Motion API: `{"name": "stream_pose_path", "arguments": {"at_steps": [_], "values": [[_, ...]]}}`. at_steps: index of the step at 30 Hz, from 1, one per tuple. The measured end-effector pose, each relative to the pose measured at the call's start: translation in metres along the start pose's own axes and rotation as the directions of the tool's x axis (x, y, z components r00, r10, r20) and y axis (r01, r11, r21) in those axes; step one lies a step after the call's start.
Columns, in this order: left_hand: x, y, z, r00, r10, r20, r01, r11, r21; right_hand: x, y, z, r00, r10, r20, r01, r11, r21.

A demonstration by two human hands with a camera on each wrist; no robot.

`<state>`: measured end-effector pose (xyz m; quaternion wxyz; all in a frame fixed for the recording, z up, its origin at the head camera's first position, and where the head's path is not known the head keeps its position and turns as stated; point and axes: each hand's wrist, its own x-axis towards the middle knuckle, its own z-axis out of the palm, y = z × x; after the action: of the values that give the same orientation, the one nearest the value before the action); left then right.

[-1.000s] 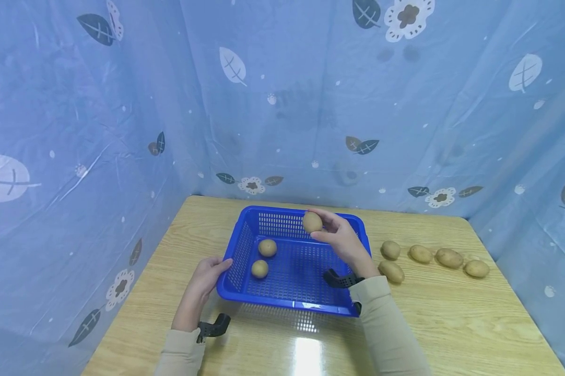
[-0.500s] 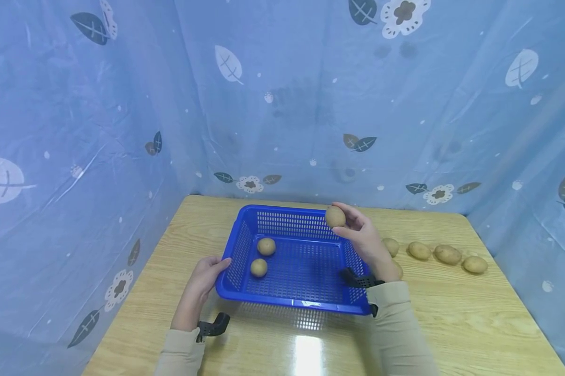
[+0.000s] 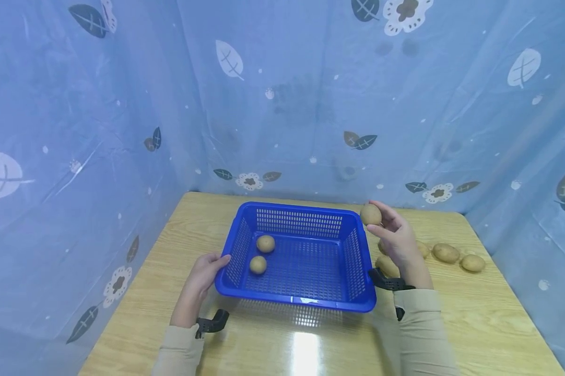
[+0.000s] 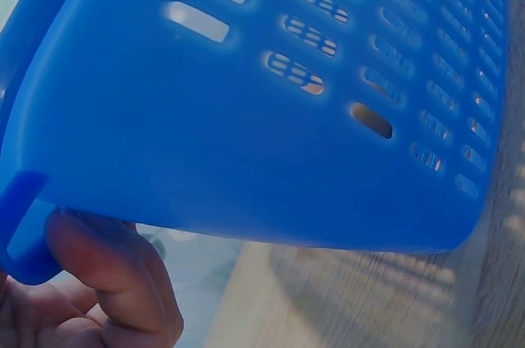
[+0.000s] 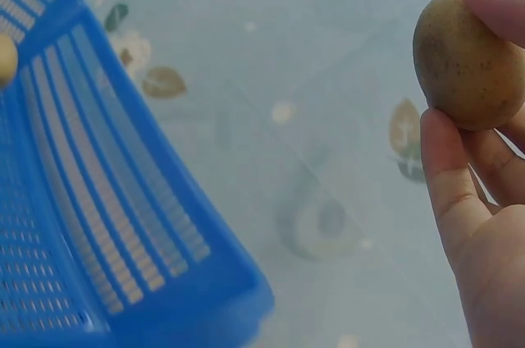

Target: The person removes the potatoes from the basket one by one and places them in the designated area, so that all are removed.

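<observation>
My left hand (image 3: 203,275) grips the left rim of a blue plastic basket (image 3: 296,301), thumb on top; in the left wrist view its curled fingers (image 4: 123,282) tuck under the rim. Two round potatoes (image 3: 266,244) lie inside the basket on the left. Just beyond the basket's right rim, my right hand (image 3: 400,240) holds up a potato (image 3: 371,214) between thumb and fingers. The right wrist view shows this brown potato (image 5: 463,61) pinched well apart from the basket wall (image 5: 123,159).
On the table (image 3: 489,324) to the right lie several potatoes, among them one (image 3: 446,253) and another at the far end (image 3: 472,262). The right arm partly covers the nearer potatoes (image 3: 387,266). A blue patterned curtain (image 3: 292,104) hangs behind the table.
My right hand has carried its potato rightward, from above the basket to beyond its right rim. The left hand keeps its grip on the basket, which stays in place.
</observation>
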<state>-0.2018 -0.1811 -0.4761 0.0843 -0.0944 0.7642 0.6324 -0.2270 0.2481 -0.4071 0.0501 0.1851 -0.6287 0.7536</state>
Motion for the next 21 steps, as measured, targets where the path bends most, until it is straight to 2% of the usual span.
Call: {"name": "stream_pose_path", "arguments": {"at_steps": [8, 15, 18, 21], "values": [[0.0, 0.002, -0.003, 1.0, 0.006, 0.001, -0.006, 1.0, 0.017, -0.017, 0.003, -0.03, 0.998, -0.017, -0.063, 0.018, 1.0, 0.011], [-0.001, 0.003, -0.001, 1.0, 0.018, 0.013, -0.018, 1.0, 0.001, -0.039, 0.016, -0.054, 0.992, -0.026, -0.12, 0.032, 0.998, 0.056], [0.0, 0.002, -0.001, 1.0, 0.015, 0.01, -0.015, 1.0, 0.003, -0.047, 0.024, -0.063, 0.987, 0.0, -0.159, 0.01, 0.998, 0.061], [0.001, 0.001, 0.0, 1.0, 0.017, 0.011, -0.018, 1.0, 0.009, -0.056, 0.032, -0.07, 0.974, 0.061, -0.216, -0.05, 0.997, 0.057]]}}
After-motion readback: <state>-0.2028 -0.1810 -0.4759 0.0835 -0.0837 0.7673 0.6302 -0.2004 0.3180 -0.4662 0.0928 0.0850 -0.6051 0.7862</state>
